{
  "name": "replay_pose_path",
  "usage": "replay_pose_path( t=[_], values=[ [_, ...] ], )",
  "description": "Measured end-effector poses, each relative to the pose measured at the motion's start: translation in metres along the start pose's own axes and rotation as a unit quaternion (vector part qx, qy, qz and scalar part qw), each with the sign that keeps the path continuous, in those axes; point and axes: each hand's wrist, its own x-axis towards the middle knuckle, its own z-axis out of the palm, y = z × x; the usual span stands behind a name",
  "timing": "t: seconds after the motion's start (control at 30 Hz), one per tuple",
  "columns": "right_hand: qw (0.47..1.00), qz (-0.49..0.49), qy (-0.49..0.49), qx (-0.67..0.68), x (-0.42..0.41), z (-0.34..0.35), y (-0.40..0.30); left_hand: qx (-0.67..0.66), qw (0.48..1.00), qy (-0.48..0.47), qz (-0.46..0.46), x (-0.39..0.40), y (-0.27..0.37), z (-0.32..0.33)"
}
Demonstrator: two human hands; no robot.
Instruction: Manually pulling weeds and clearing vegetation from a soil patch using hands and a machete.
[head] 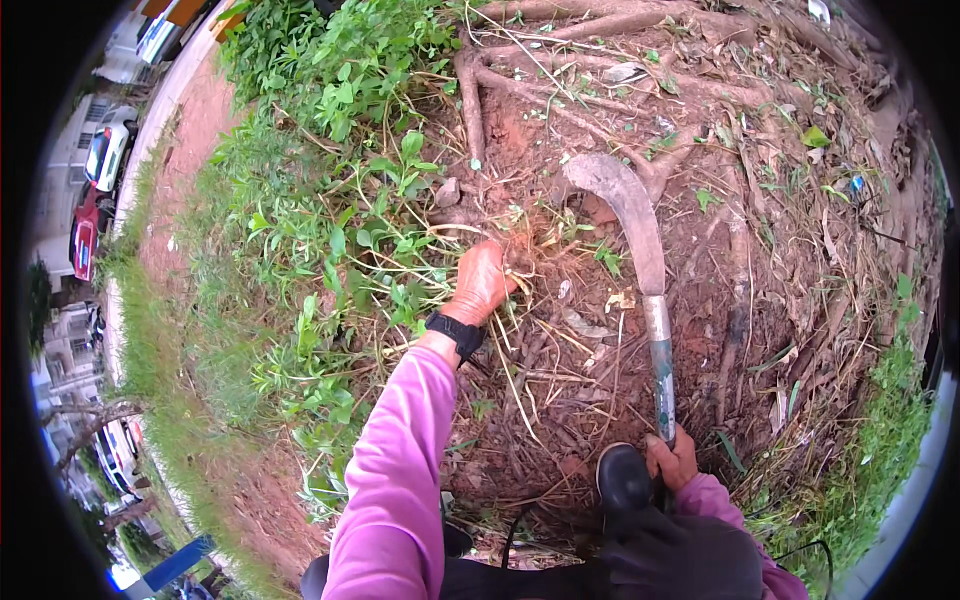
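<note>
My left hand [484, 279], with a black band on the wrist, is closed around pale weed stems with fibrous roots [536, 251] at its fingertips. Leafy green weeds [375, 247] spread to its left. In my right hand [675, 457] is the metal handle of a sickle [660, 367], its green paint worn. The broad curved blade [630, 210], dulled with soil, points away from me and hooks to the left over the bare reddish ground. Loose dry stems [517, 382] lie between both hands.
Thick tree roots [585, 30] cross the ground ahead. A small stone [448, 193] lies beyond my left hand. My dark shoe [624, 480] is beside my right hand. Dead leaves and twigs cover the right side. Parked cars [109, 154] stand past a kerb at far left.
</note>
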Motion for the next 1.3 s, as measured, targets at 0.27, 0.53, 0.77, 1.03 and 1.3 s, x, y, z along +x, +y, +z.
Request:
replay_pose_path(
  t=[0.27, 0.53, 0.77, 1.03, 1.3],
  values=[
    [0.999, 0.006, 0.008, -0.048, -0.002, 0.004, -0.017, 0.039, 0.920, -0.297, 0.254, -0.151, 0.112, -0.070],
    [0.998, -0.022, -0.021, -0.049, 0.015, 0.021, -0.024, 0.146, 0.941, -0.286, 0.104, -0.173, 0.050, -0.148],
    [0.995, -0.024, -0.046, -0.090, 0.019, 0.027, -0.025, 0.188, 0.970, 0.047, 0.150, -0.098, 0.043, -0.087],
    [0.994, -0.002, -0.056, -0.095, 0.007, 0.024, -0.015, 0.172, 0.961, -0.114, -0.186, -0.053, 0.029, -0.030],
    [0.991, 0.013, -0.084, -0.107, 0.004, 0.016, -0.015, 0.182, 0.952, -0.201, -0.145, -0.036, 0.012, -0.082]
  ],
)
